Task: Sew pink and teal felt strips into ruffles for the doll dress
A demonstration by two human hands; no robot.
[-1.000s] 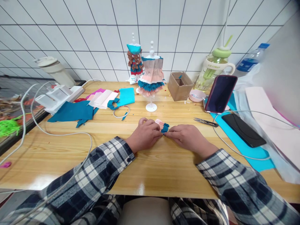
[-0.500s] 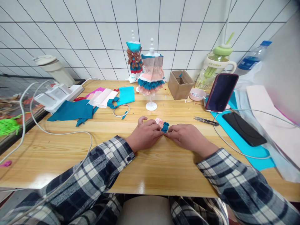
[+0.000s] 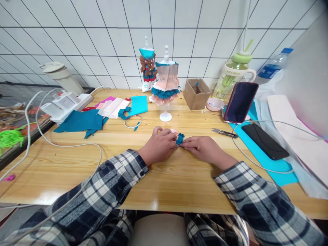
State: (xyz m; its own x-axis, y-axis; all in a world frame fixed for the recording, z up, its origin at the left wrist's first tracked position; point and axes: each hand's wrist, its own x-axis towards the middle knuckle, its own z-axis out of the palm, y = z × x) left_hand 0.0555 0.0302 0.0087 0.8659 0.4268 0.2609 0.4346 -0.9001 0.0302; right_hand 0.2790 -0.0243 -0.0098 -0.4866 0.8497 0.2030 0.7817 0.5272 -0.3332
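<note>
A small pleated strip of crepe paper (image 3: 180,138), teal at the right and pink at the left, lies on the table between my hands. My left hand (image 3: 162,145) has its fingers closed on the strip's left and near side, hiding part of it. The fingertips of my right hand (image 3: 198,147) pinch the near right edge of the teal part. Behind my hands stands a miniature dress form (image 3: 166,77) in a paper dress with teal and pink ruffles. A second dress form (image 3: 148,66) with brown bows stands behind it to the left.
Paper pieces, including a teal sheet (image 3: 80,121) and a turquoise one (image 3: 138,105), lie left beside a power strip (image 3: 70,107). Thread snips (image 3: 224,133), a cardboard box (image 3: 196,94), a pink dish (image 3: 215,104), a propped phone (image 3: 241,102) and a flat phone (image 3: 265,141) are right.
My fingers shift slightly at the strip, and my left hand now covers more of its pink end. Both arms stay nearly in place, while the view tilts a little.
</note>
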